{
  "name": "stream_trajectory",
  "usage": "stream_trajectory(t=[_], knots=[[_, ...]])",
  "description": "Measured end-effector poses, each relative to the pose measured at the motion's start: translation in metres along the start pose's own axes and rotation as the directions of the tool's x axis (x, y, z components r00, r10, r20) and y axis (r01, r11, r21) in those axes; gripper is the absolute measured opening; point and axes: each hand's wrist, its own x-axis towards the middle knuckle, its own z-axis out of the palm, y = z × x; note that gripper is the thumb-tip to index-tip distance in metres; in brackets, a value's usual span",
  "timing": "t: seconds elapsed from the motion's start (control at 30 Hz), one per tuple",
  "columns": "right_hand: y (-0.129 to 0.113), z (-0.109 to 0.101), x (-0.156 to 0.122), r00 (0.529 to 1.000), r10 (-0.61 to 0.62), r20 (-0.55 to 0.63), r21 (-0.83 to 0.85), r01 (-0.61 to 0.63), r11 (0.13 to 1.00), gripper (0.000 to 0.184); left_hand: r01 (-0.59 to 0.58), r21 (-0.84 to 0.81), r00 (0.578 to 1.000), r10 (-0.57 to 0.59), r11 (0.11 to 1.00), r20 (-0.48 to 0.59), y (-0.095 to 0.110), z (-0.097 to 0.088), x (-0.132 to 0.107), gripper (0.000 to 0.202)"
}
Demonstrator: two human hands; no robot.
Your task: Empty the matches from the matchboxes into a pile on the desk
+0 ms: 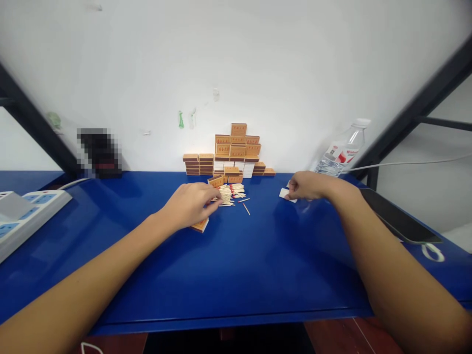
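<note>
My left hand (190, 205) is at the near left edge of a pile of loose matches (225, 194). Its fingers are curled and the thumb meets the index finger; I cannot make out what is between them. Partly hidden below this hand lies a matchbox (201, 225). Another matchbox (216, 182) leans behind the pile, and a single match (247, 209) lies apart to the right. Over to the right, my right hand (304, 186) pinches a small white card piece (283, 192) on the blue table. A second white bit shows beside its fingertips.
Against the wall rises a stepped stack of matchboxes (238, 150). A plastic bottle (341, 150) and a dark flat device (400, 216) are at the right. On the left stand a power strip (44, 209) and a pixelated dark object (101, 152). The blue table (236, 275) has a front edge.
</note>
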Motion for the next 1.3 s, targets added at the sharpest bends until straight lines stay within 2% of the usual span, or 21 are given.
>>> stream_trajectory(t=[0.23, 0.33, 0.47, 0.7, 0.8, 0.9, 1.07, 1.17, 1.23, 1.3], knots=[[0.012, 0.005, 0.013, 0.99, 0.075, -0.118, -0.062, -0.083, 0.995, 0.01, -0.048, 0.089, 0.998, 0.052, 0.995, -0.046, 0.006, -0.001, -0.001, 0.026], [0.024, -0.002, 0.014, 0.975, 0.083, -0.204, -0.07, -0.1, 0.993, 0.017, -0.061, 0.1, 0.996, 0.068, 0.993, -0.063, 0.008, -0.001, -0.002, 0.025], [0.038, -0.011, 0.011, 0.917, 0.127, -0.379, -0.061, -0.162, 0.985, 0.025, -0.058, 0.12, 0.995, 0.067, 0.991, -0.072, 0.01, -0.003, -0.003, 0.026], [0.036, -0.008, 0.011, 0.939, 0.089, -0.331, -0.055, -0.113, 0.992, 0.012, -0.065, 0.129, 0.995, 0.074, 0.99, -0.065, 0.01, -0.004, -0.002, 0.026], [0.029, -0.011, 0.007, 0.932, 0.069, -0.355, -0.027, -0.084, 0.996, 0.014, -0.07, 0.128, 0.994, 0.079, 0.989, -0.07, 0.01, -0.003, -0.003, 0.027], [0.021, -0.009, 0.005, 0.951, 0.03, -0.308, -0.023, -0.039, 0.999, 0.016, -0.066, 0.143, 0.995, 0.076, 0.987, -0.063, 0.011, -0.002, -0.003, 0.028], [0.017, -0.004, 0.006, 0.963, 0.035, -0.266, -0.056, -0.052, 0.997, 0.019, -0.067, 0.134, 0.995, 0.076, 0.989, -0.061, 0.011, -0.003, -0.003, 0.029], [0.023, -0.006, 0.009, 0.944, 0.023, -0.328, -0.045, -0.04, 0.998, 0.027, -0.062, 0.12, 0.996, 0.07, 0.991, -0.062, 0.011, -0.003, -0.003, 0.03], [0.028, -0.008, 0.011, 0.92, 0.039, -0.39, -0.052, -0.064, 0.997, 0.026, -0.06, 0.113, 0.996, 0.068, 0.992, -0.065, 0.011, -0.003, -0.003, 0.03], [0.032, -0.007, 0.014, 0.915, 0.057, -0.399, -0.064, -0.09, 0.994, 0.023, -0.061, 0.111, 0.996, 0.069, 0.992, -0.064, 0.011, -0.003, -0.003, 0.031]])
